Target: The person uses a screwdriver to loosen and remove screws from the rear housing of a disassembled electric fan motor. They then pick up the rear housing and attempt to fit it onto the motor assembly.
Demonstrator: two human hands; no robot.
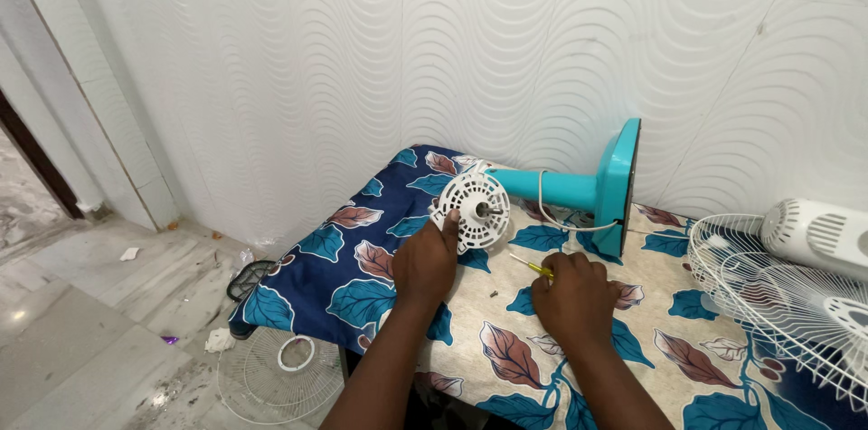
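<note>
Fingers (pixel 449 224) on motor cover (pixel 476 202) edge, screwdriver (pixel 532 265) beside.

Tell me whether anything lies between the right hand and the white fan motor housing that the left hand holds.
Nothing large does. The left hand grips the white fan motor housing. The right hand holds a yellow screwdriver, and only bare tablecloth with a small dark screw lies between.

- No packages, labels, signs or screens show anywhere in this view.
</note>
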